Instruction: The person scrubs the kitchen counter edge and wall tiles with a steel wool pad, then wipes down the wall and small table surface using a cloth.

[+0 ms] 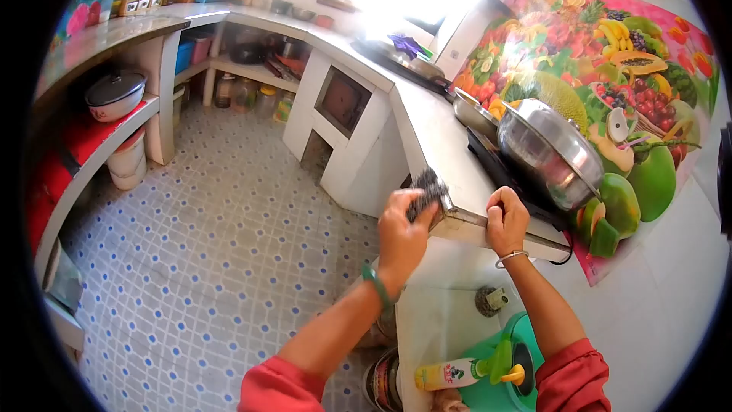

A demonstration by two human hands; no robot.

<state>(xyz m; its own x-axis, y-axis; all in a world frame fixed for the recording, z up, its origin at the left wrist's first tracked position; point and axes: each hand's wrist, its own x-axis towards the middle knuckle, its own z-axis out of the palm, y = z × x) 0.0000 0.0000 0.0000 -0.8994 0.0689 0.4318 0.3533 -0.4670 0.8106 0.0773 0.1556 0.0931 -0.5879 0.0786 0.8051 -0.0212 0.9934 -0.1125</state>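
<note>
My left hand (pixel 404 233) is closed around a dark grey, bristly-looking brush (pixel 428 192) at the corner of the white counter (pixel 441 152). Some of the brush is hidden behind my fingers. My right hand (pixel 507 221) is a fist at the counter's front edge, thumb pressed against the fingers; whatever it may hold is hidden. Just beyond it lies a black flat appliance (pixel 496 166). A shiny steel basin (pixel 547 154) leans against the wall, tilted.
Below my hands, a sink (pixel 415 320) holds a green basin (pixel 526 328) and a yellow bottle (pixel 450 374). A round scrubber (pixel 488 301) lies there too. Papayas and a mango-like green fruit (pixel 619 204) appear on the wall poster. A lidded pot (pixel 116 95) stands on the left shelf.
</note>
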